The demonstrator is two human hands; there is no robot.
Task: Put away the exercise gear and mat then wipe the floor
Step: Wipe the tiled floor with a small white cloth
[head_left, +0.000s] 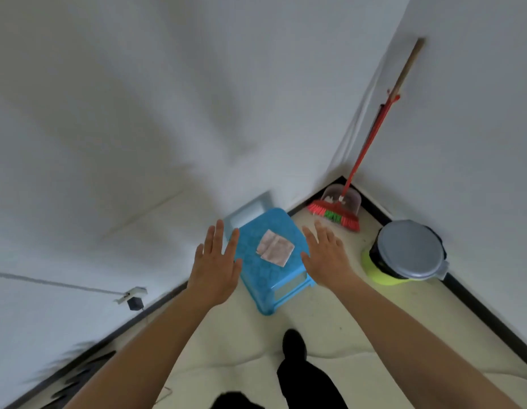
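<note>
A folded pale pink cloth (275, 247) lies on top of a blue plastic stool (271, 261) in the corner, seemingly parked within reach for wiping the cream floor (330, 326). Both hands, left (216, 268) and right (327, 256), hover spread open and empty, flanking the stool without touching it.

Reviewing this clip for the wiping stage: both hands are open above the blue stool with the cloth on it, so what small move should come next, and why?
Probably lower the right hand onto the folded cloth and pick it up. Both it and the left hand are empty, flanking the blue stool, and the floor needs wiping.
</note>
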